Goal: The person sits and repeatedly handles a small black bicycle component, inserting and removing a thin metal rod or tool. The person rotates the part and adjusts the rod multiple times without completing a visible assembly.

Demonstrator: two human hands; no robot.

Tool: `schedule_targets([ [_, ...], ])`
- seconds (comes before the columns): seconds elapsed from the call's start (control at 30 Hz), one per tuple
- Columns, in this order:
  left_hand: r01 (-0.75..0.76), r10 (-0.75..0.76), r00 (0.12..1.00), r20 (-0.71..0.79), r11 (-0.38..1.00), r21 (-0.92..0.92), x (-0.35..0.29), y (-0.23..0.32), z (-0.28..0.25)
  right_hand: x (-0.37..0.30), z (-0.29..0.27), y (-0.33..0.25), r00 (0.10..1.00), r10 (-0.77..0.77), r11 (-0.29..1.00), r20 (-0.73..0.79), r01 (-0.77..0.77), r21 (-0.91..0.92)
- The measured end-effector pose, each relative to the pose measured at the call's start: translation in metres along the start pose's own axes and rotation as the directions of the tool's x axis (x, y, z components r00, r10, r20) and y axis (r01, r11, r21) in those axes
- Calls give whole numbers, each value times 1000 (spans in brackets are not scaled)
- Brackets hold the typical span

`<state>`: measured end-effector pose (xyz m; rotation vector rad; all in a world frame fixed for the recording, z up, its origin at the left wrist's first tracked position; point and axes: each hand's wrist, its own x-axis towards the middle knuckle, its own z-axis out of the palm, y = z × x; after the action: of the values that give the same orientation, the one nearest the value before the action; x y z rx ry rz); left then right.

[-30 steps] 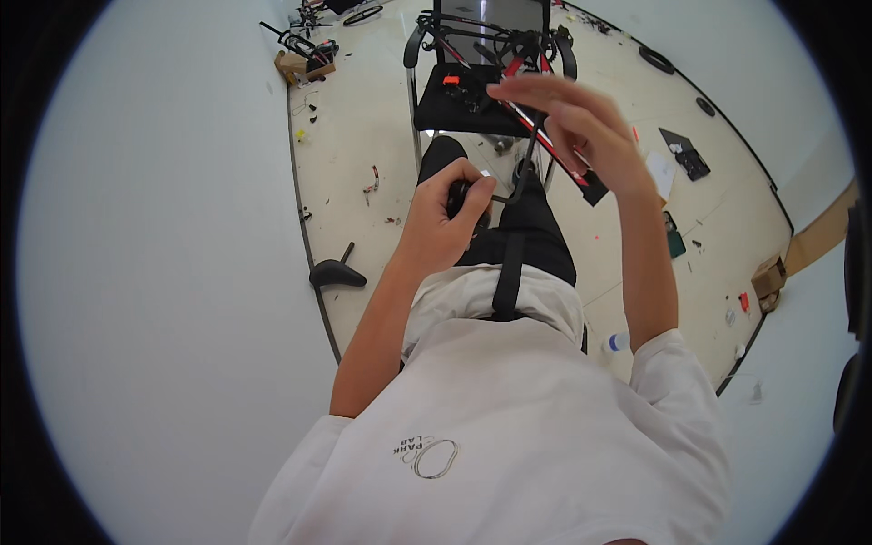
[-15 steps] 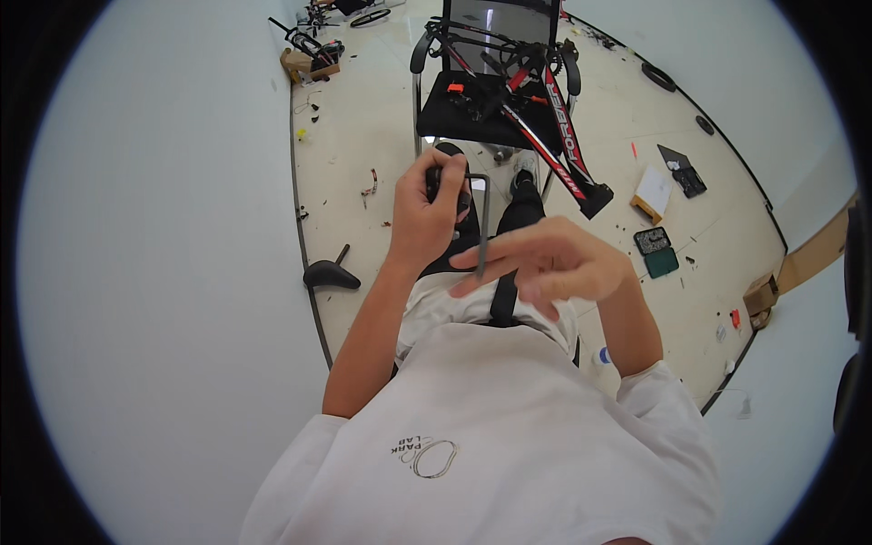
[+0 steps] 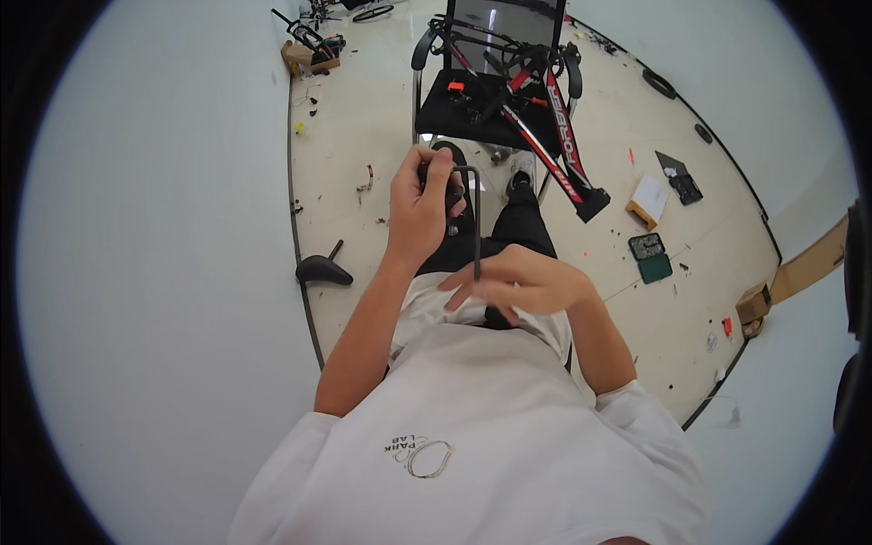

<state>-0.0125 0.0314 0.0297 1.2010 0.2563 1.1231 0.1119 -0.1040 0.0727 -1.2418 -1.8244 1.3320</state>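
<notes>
My left hand (image 3: 420, 207) is closed around a small black bike part (image 3: 453, 193), mostly hidden by the fingers; its exact kind cannot be made out. From that part sticks out a dark L-shaped hex key (image 3: 477, 218), its short arm at the part and its long arm pointing down toward my body. At the long arm's lower end is my right hand (image 3: 531, 280), its fingers stretched and spread, slightly blurred. The thumb and fingers lie against the key's end without wrapping round it. Both hands are above my lap.
A black chair (image 3: 440, 113) ahead bears a red and black bike frame (image 3: 568, 154). On the floor are a saddle (image 3: 324, 270) at left, and a green bit case (image 3: 653, 266), a black tool case (image 3: 684, 188) and a cardboard box (image 3: 753, 305) at right.
My right hand has moved left and slightly down, its thumb coming in to the hex key's end. The key's long arm has shifted slightly left. My left hand keeps its hold.
</notes>
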Motion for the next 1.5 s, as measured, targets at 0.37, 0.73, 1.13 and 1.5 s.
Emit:
schedule_targets([
  [0.37, 141, -125, 981, 150, 985, -97, -5, 8, 6, 18, -66, 10, 843, -181, 972, -507, 75, -221],
  [0.73, 64, -81, 979, 187, 993, 97, -13, 11, 8, 5, -59, -52, 823, -409, 912, -395, 388, -136],
  [1.13, 84, -95, 987, 133, 993, 87, -5, 0, -5, 2, -32, -49, 902, -422, 906, -93, 421, -39],
  [1.5, 78, -79, 997, -22, 996, -43, 2, 6, 0, 3, -17, -7, 997, 18, 976, 81, 0, -217],
])
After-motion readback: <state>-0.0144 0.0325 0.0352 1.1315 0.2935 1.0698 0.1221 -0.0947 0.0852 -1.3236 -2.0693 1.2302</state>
